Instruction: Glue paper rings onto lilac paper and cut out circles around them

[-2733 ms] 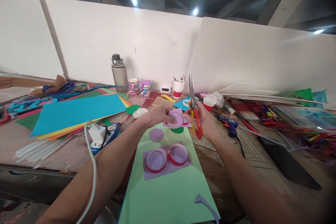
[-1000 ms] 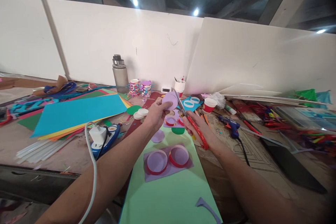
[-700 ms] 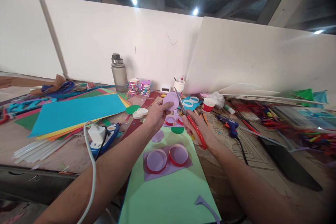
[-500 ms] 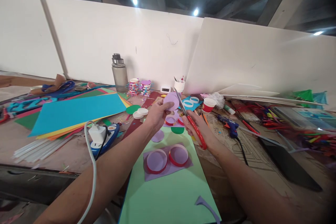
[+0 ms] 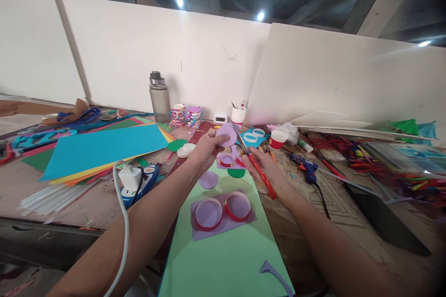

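Scissors with red handles sit gripped in the right hand, blades angled up against the edge of a lilac paper disc. Left hand pinches that disc, holding it raised above the green sheet, where two red-rimmed lilac rings lie side by side.

no legible text, labels, numbers

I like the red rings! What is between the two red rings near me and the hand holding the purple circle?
In the head view, a loose purple disc lies on the green sheet between the red rings and the left hand.
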`<state>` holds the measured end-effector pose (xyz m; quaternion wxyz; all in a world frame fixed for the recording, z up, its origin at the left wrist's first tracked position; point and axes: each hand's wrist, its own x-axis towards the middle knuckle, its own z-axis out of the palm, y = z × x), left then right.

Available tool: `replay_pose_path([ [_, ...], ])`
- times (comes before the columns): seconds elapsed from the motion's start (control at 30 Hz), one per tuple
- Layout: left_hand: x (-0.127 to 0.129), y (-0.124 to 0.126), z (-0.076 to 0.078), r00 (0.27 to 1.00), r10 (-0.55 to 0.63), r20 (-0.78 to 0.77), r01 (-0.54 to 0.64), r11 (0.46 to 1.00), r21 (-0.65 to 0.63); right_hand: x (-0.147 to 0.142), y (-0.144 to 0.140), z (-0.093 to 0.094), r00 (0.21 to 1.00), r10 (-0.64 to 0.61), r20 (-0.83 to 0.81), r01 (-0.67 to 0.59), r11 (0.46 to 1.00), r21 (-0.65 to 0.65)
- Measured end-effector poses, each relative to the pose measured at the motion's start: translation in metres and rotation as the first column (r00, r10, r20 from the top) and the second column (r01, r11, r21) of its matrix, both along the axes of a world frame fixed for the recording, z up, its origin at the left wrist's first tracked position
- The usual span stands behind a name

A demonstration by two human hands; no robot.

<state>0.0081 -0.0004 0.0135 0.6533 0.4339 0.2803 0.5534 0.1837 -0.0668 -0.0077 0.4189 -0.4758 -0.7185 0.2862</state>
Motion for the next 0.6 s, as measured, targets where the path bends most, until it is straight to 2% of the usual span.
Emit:
replay_pose_path([
  [0.3,0.0033,-0.0018,-0.0029,0.997,-0.036,-0.073,0.04,0.998,0.045,0.0021,0.0022,-0.0036,0.999,-0.019,0.047,0.016,0.998,0.064],
  [0.6,-0.0005,-0.0024,0.0023,0.995,-0.083,-0.057,0.085,0.995,0.044,0.0003,-0.0012,-0.0013,1.0,-0.002,-0.002,0.002,0.999,-0.036],
])
